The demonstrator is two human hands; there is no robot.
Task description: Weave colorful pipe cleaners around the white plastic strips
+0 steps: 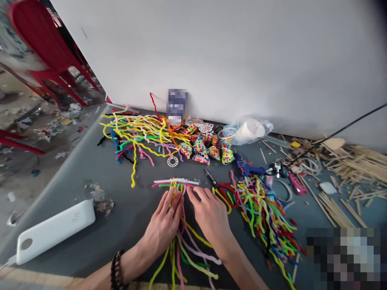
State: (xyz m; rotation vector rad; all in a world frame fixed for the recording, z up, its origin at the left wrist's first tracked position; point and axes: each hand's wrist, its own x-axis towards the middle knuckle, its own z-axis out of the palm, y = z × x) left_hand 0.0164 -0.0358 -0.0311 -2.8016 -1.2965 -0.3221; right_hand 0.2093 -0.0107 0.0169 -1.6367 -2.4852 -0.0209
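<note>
Pipe cleaners (173, 257) fan out yellow, green, pink and lilac

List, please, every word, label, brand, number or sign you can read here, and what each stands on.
Nothing can be read with certainty.
White device: small grey marking near one end, too small and blurred to read.
Plastic-wrapped white bundle: faint reddish marks, too blurred to read.
Dark upright item by the wall: pixelated, so any text is unreadable.
</note>
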